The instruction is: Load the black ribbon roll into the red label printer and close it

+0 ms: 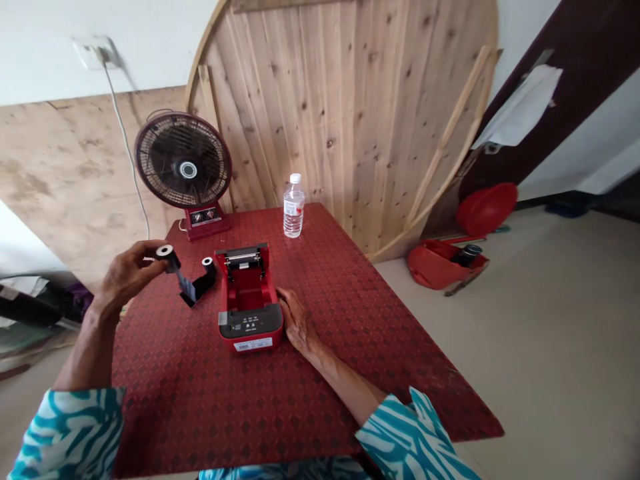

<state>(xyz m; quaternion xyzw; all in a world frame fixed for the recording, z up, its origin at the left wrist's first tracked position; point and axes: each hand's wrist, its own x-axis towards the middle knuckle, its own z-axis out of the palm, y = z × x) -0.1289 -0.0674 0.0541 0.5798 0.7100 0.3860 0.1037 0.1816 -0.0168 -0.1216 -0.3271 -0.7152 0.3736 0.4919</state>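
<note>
My left hand (pixel 131 272), raised over the left side of the table, pinches a small black ribbon roll (pixel 173 261) with a white core. A strip of dark ribbon (pixel 194 291) hangs from it and leads to a second black roll (pixel 209 269) beside the printer. In the middle of the table stands a red and black label printer (pixel 253 325), its cover (pixel 243 258) tipped up at the back and its red inside showing hollow. My right hand (pixel 296 320) grips the printer's right side, with some fingertips hidden against it.
A water bottle (pixel 294 208) stands upright behind the printer. At the table's back left corner is a dark red fan (pixel 187 170), with a cord (pixel 120 120) near it on the wall. A patterned red cloth covers the table (pixel 360 333). Right of it, a red dustpan (pixel 440 263) lies on the floor.
</note>
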